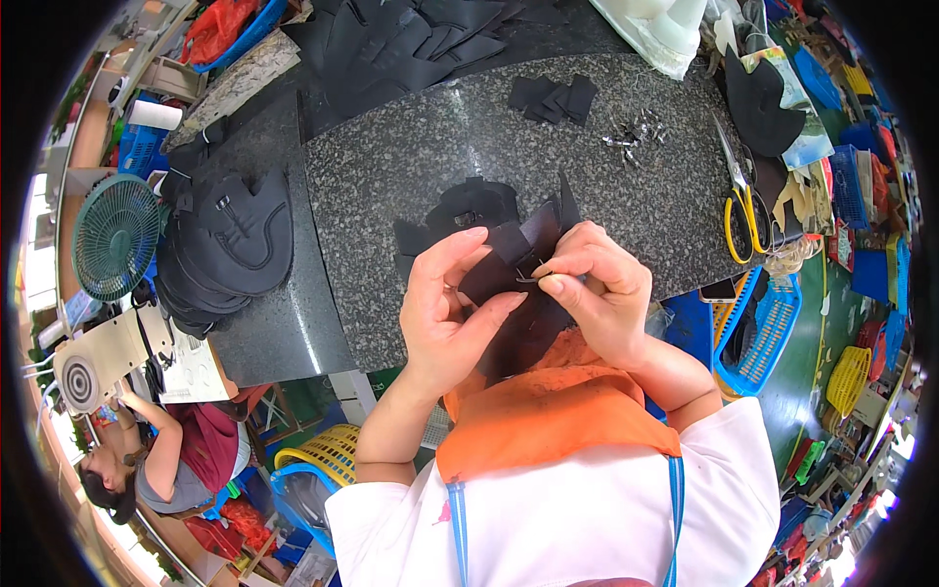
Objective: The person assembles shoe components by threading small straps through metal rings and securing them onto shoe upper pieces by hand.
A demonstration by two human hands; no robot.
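Note:
Close to my body, at the table's near edge, my left hand point(442, 308) grips a black leather piece point(518, 323) between thumb and fingers. My right hand point(608, 289) is closed in a pinch on a small metal buckle point(531, 274) at the leather's edge. Just beyond my fingers lies another cut black leather piece point(473, 203) with a buckle on it. Farther off are a scatter of small silver buckles point(636, 135) and some small black leather rectangles point(554, 99). Parts of the held leather are hidden by my fingers.
Yellow-handled scissors point(745, 210) lie at the right of the speckled stone tabletop point(391, 166). A stack of black leather pieces point(235, 235) sits at left, by a green fan point(117, 238). Black cut pieces point(391, 44) pile at the back. Another person point(166, 450) works at lower left.

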